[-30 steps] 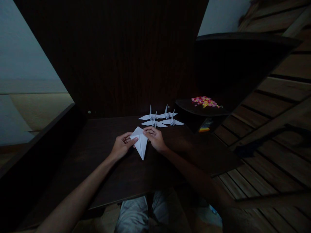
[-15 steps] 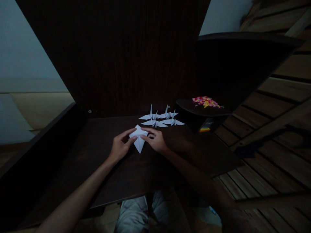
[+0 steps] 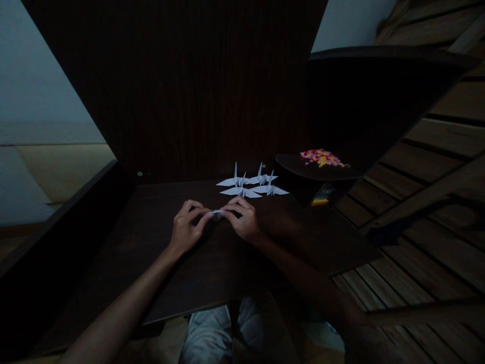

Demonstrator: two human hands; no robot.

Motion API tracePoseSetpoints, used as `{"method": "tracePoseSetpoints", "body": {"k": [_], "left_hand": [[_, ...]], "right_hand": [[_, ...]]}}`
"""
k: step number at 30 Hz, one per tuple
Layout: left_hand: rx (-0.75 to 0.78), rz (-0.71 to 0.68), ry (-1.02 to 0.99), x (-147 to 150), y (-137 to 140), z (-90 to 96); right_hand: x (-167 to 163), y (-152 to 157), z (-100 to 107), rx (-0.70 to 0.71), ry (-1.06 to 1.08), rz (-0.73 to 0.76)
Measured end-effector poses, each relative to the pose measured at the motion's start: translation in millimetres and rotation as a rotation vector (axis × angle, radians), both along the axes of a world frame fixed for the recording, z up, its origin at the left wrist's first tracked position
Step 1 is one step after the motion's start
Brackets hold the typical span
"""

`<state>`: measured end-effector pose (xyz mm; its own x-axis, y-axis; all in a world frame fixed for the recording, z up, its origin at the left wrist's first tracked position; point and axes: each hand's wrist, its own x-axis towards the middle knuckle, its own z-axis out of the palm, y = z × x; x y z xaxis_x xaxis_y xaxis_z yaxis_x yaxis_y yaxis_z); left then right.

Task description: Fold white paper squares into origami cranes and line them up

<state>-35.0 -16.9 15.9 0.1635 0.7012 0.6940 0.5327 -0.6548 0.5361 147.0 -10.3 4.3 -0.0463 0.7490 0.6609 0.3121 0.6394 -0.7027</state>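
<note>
A piece of folded white paper (image 3: pixel 216 212) is held between my two hands above the dark desk, turned nearly edge-on so only a thin strip shows. My left hand (image 3: pixel 188 225) pinches its left end between thumb and fingers. At the right end, my right hand (image 3: pixel 242 218) grips it the same way. Just beyond my right hand stand several white paper cranes (image 3: pixel 241 191), grouped close together with wings spread and necks up. The paper's lower folds are hidden by the angle.
Dark wooden desk (image 3: pixel 162 283) with a raised side board (image 3: pixel 68 217) at left and a tall back panel (image 3: pixel 204 101). On the right, a rounded shelf (image 3: pixel 291 164) carries a pile of pink and yellow small pieces (image 3: pixel 322 157). Wooden slats (image 3: pixel 435 227) lie farther right.
The folded paper has tipped from showing its kite-shaped face to nearly edge-on. Both hands have kept their pinch on it and shifted only slightly. The cranes have not moved.
</note>
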Motion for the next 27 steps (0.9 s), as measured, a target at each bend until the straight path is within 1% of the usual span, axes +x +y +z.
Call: {"method": "tracePoseSetpoints", "body": {"k": [2,5,8,11,14,18,22,25,27], "left_hand": [[-0.015,-0.073,0.028,-0.6,0.4,-0.4],[-0.003,-0.13,0.034,-0.8,-0.4,-0.9],[0.041,-0.148,0.036,-1.3,-0.9,-1.6],[0.08,-0.144,0.047,-2.6,0.5,-3.2],[0.068,-0.141,0.03,-2.8,2.6,-4.9],[-0.045,-0.111,-0.056,-0.1,2.5,-2.0],[-0.246,-0.041,-0.165,1.6,0.6,5.1],[-0.397,-0.064,-0.221,0.8,0.1,8.4],[-0.455,-0.098,-0.254,-0.3,0.2,8.9]], "right_hand": [[0.6,0.6,-1.1,-0.022,-0.025,0.058],[0.5,0.8,-3.1,-0.007,-0.021,0.085],[-0.7,0.9,-4.8,0.033,0.002,0.094],[-2.3,1.3,-5.7,0.034,0.001,0.088],[-2.7,1.7,-4.7,0.043,0.004,0.068],[-0.2,1.3,-1.2,0.057,0.033,0.01],[2.8,0.6,2.2,0.094,0.073,-0.034],[2.9,1.0,2.6,0.093,0.065,-0.034],[1.9,2.0,1.7,0.101,0.061,-0.032]]}}
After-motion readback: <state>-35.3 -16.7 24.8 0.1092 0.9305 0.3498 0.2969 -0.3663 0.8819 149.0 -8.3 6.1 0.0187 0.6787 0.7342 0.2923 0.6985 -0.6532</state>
